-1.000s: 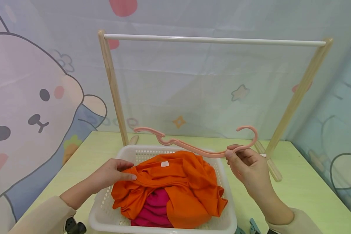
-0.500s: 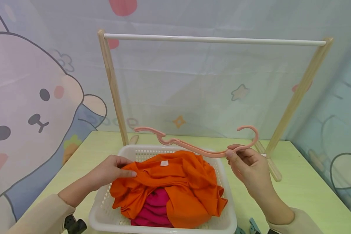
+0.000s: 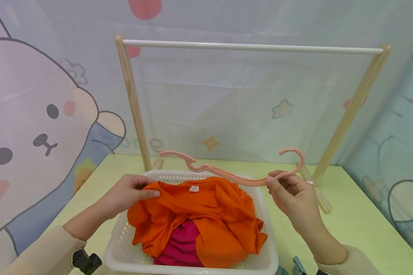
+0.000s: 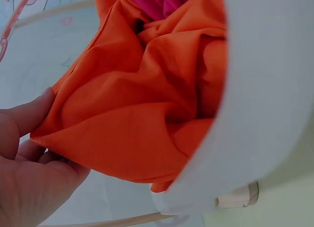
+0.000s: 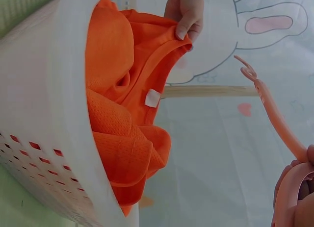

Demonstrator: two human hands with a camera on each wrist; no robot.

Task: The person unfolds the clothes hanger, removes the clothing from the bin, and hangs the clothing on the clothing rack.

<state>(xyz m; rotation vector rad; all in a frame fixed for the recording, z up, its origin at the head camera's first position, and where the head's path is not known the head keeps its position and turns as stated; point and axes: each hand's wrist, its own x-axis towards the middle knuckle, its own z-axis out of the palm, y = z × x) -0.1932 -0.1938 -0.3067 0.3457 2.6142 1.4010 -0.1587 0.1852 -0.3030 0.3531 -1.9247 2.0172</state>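
In the head view my left hand (image 3: 129, 193) pinches the edge of an orange shirt (image 3: 227, 217) between thumb and fingers, left of its white tag (image 3: 194, 188). The left wrist view shows the shirt (image 4: 122, 104) drawn to a point at the fingertips. Most of the shirt lies bunched in a white plastic basket (image 3: 115, 240), over a magenta cloth (image 3: 182, 244). My right hand (image 3: 296, 202) holds a pink clothes hanger (image 3: 230, 177) near the base of its hook, above the basket's back right. One hanger arm stretches left, apart from the shirt.
Behind the basket stands a rack with wooden posts (image 3: 134, 99) and a white rod (image 3: 251, 47). A teal object (image 3: 298, 265), partly cut off, lies by the basket's front right on the pale green table (image 3: 361, 221). A printed curtain (image 3: 227, 114) hangs behind.
My left hand has risen slightly and moved a little left, lifting the shirt's edge with it. The right hand and hanger have hardly moved.
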